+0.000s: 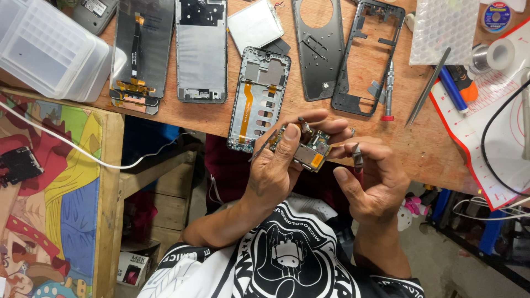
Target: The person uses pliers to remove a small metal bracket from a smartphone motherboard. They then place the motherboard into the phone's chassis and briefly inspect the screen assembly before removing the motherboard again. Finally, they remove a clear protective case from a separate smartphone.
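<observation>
Board (307, 148), small phone circuit board with an orange patch, held up above the near edge of the bench (419, 143), in front of the open frame (258, 99); left hand (276, 165) wrapped round the board from the left, fingers curled and pinching its edges; right hand (371, 179) just right of the board, fingers narrowed on a small dark tool (358, 157), its tip beside the board's right end, contact not clear.

Done, judging by the layout: phones stripped; board out of its housing; open frame with orange flex lying bare behind the board; two screen panels (171, 49) left of that frame; silver battery (255, 25) behind it; dark back cover (320, 49) and black midframe (367, 55) to its right; screwdriver (389, 91) and tweezers (428, 85) laid down further right, beside the red-edged mat (497, 132).

Left, by judgement: work on the board itself in hand; nothing refitted; all housings open and apart.
</observation>
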